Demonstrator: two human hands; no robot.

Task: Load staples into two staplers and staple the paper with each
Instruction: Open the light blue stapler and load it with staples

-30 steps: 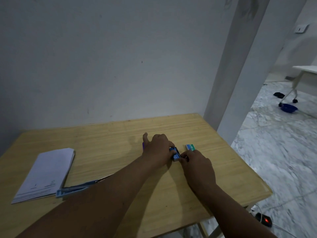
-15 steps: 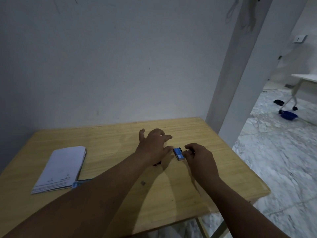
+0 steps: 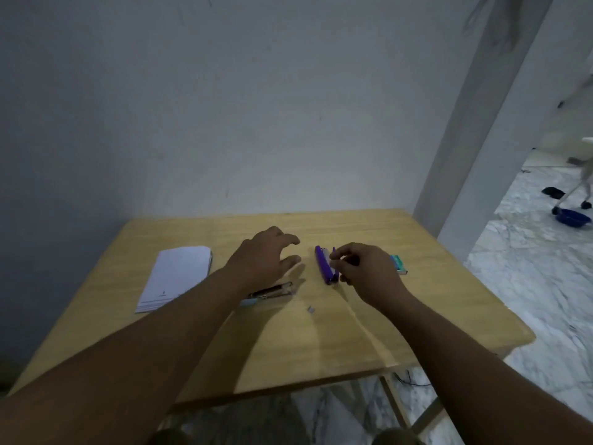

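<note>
A purple stapler [image 3: 323, 264] lies opened on the wooden table [image 3: 449, 309], its lid raised on the right side. My right hand [image 3: 369, 271] hovers just right of it, thumb and forefinger pinched together by the lid; what they pinch is too small to make out. My left hand [image 3: 266, 256] floats left of the purple stapler with its fingers spread and nothing in it. A second stapler [image 3: 272, 291], clear and light blue, lies partly under my left wrist. A stack of white paper [image 3: 178, 277] rests at the left.
A teal staple box [image 3: 399, 264] lies right of my right hand. A small loose staple piece [image 3: 310, 310] sits on the table in front of the staplers. The wall is close behind the table, with a pillar and open marble floor to the right.
The camera tilted up. My left hand lifted off and uncovered the purple stapler. The small blue box between my hands is gone from view. My right hand rose with fingers pinched.
</note>
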